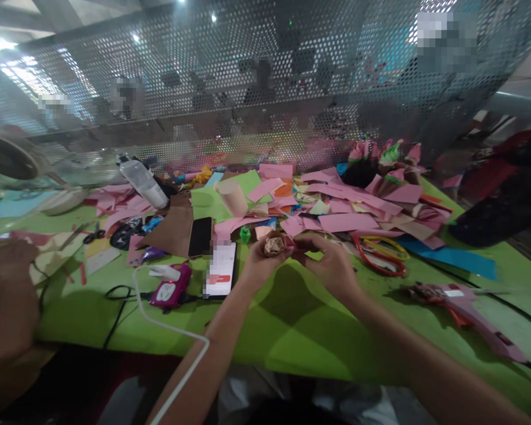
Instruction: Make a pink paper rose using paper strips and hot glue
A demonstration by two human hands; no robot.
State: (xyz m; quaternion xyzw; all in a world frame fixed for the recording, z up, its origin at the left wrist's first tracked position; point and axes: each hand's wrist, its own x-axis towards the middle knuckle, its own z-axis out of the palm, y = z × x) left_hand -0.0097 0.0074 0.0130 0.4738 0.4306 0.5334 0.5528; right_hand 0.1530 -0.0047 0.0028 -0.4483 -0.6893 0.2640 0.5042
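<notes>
Some crumpled paper (274, 244) sits over the table (274, 345) in the left hand (264, 261), fingers curled round it, while the right hand (328, 263) pinches pink paper (291, 242) beside it; squeezing too hard could crush either.

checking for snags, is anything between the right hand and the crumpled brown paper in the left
Only a small pink piece, apparently paper, shows between the right hand and the crumpled brown paper in the left hand; nothing else visible.

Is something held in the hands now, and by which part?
The left hand holds crumpled paper around its side; the right hand seems to pinch pink paper at its edge.
</notes>
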